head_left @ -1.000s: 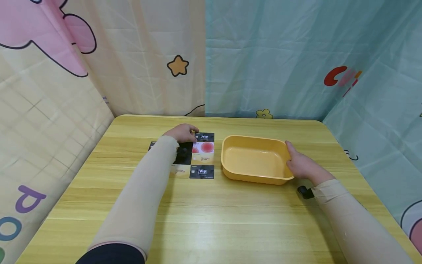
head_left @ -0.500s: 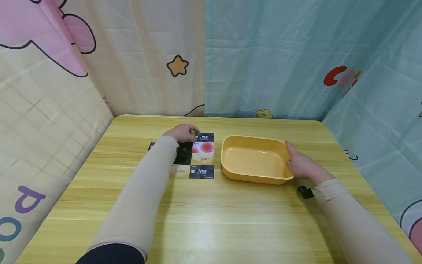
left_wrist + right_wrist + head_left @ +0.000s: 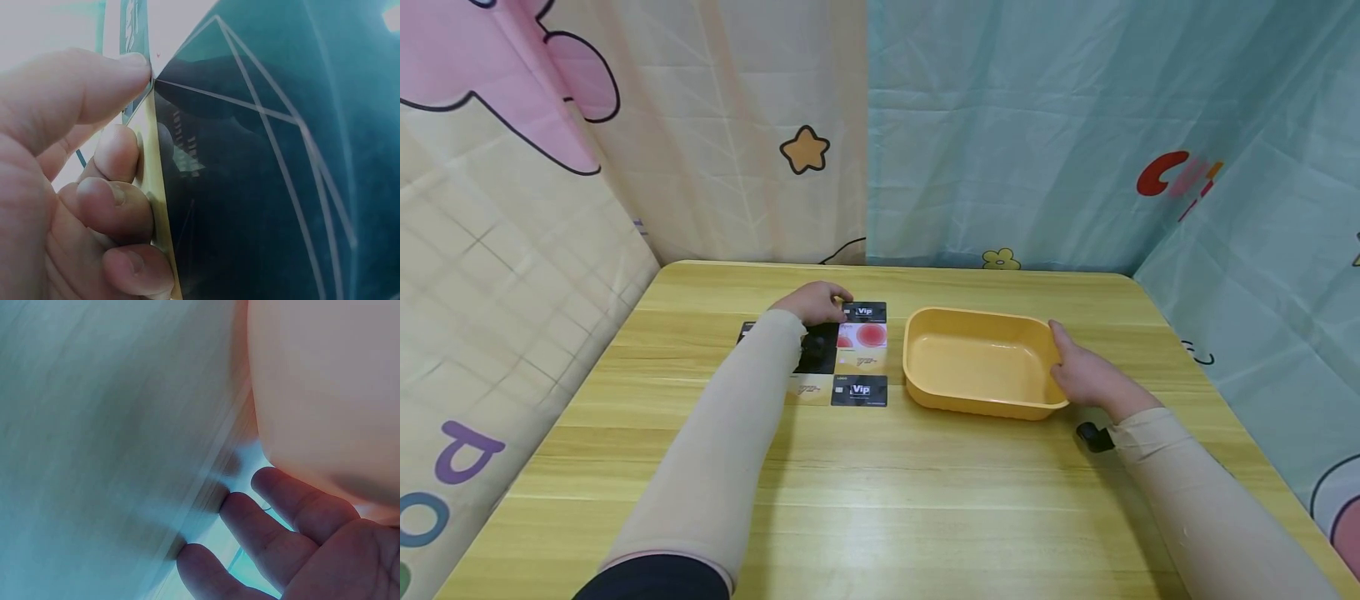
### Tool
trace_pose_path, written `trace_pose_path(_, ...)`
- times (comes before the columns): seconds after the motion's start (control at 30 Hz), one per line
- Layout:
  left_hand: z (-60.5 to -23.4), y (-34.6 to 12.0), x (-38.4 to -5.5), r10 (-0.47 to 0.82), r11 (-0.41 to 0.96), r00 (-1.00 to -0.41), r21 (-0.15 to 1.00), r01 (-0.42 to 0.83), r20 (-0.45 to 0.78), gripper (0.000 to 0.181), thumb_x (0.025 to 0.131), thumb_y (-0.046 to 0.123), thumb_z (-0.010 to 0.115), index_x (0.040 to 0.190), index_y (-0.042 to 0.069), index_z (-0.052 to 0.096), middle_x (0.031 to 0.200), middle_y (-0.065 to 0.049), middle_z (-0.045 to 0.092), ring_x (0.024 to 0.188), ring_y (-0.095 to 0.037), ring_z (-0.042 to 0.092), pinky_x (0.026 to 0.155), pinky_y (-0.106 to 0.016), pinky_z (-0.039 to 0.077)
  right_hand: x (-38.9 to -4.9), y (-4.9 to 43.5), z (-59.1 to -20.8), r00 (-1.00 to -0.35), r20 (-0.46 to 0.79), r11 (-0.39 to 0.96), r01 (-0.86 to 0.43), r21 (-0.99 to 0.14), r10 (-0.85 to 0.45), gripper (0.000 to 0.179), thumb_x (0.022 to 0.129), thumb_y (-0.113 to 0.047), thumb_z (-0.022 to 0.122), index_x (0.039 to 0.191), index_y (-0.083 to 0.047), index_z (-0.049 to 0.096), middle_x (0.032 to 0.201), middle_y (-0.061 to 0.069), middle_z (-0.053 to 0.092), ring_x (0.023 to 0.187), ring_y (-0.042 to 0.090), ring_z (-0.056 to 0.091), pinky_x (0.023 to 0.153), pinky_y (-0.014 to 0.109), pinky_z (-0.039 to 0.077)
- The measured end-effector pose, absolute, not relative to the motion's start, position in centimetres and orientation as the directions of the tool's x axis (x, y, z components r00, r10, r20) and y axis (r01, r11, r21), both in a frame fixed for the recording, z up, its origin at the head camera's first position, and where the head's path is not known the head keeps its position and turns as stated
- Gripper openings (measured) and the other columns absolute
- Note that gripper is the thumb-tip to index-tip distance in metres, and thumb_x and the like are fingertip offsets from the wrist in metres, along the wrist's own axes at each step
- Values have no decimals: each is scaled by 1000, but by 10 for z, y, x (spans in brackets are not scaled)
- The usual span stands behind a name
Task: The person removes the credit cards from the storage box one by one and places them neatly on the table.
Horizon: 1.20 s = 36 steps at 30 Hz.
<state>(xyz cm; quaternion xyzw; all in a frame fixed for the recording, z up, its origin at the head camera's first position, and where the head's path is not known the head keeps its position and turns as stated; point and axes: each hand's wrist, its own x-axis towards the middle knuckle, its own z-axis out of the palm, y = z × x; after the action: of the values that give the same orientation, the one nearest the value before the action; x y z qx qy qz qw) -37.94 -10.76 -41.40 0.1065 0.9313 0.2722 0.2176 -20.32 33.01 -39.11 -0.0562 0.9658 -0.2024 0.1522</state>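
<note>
My left hand [image 3: 811, 303] is at the left end of a black VIP card [image 3: 867, 312] in the back row, thumb and forefinger at its edges. In the left wrist view the thumb [image 3: 100, 81] lies at the card corners, and the other fingers curl beside a glossy black card [image 3: 250, 187] with thin lines. My right hand [image 3: 1086, 375] holds the right end of a yellow plastic tub [image 3: 977, 408], its thumb at the rim. Below the tub's outer wall [image 3: 325, 394], the other fingers reach down with their tips at the table.
More cards lie flat in rows: a pink one [image 3: 863, 336], a gold one [image 3: 861, 361] and another black VIP card [image 3: 859, 391]. My left forearm covers part of the group. Patterned curtains [image 3: 1060, 150] close in the wooden table [image 3: 880, 500] at the back and sides.
</note>
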Motion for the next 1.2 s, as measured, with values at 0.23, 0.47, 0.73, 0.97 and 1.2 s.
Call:
trace_pose_path(0.23, -414, -108, -379, 319, 834, -886, 545, 92, -337, 50, 95, 26, 75, 144, 24, 64, 138, -10, 63, 119, -31, 56, 115, -54, 44, -203, 330, -390, -946, -276, 915, -44, -401, -167, 74, 105, -6, 36, 161, 13, -8, 154, 48, 31, 126, 51, 59, 109, 64, 44)
trace_pose_path(0.47, -413, -107, -378, 310, 837, -888, 540, 87, -338, 50, 95, 26, 75, 144, 24, 63, 140, -10, 62, 121, -31, 55, 116, -55, 43, -202, 329, -388, -947, -273, 915, -46, -400, -167, 74, 104, -5, 37, 161, 13, -7, 155, 48, 30, 128, 52, 58, 110, 65, 44)
trace_pose_path(0.73, -411, -108, -375, 309, 835, -886, 545, 79, -346, 52, 95, 27, 75, 145, 26, 62, 142, -10, 60, 122, -31, 54, 116, -56, 43, -202, 328, -388, -947, -274, 914, -47, -404, -170, 73, 104, -6, 36, 161, 13, -7, 154, 49, 31, 126, 50, 59, 110, 65, 43)
trace_pose_path(0.97, -411, -109, -376, 312, 837, -886, 541, 85, -343, 52, 96, 28, 74, 146, 25, 61, 141, -12, 61, 121, -32, 56, 114, -55, 45, -202, 329, -387, -946, -274, 914, -50, -404, -173, 74, 104, -5, 37, 160, 13, -7, 152, 49, 33, 116, 45, 63, 105, 62, 47)
trace_pose_path(1.2, -398, -111, -372, 354, 828, -897, 534, 170, -264, 58, 99, 35, 69, 153, 21, 54, 142, -13, 60, 118, -32, 59, 106, -49, 51, -202, 329, -387, -946, -270, 915, -56, -401, -176, 74, 104, -5, 38, 160, 14, -6, 151, 50, 34, 118, 46, 62, 106, 63, 46)
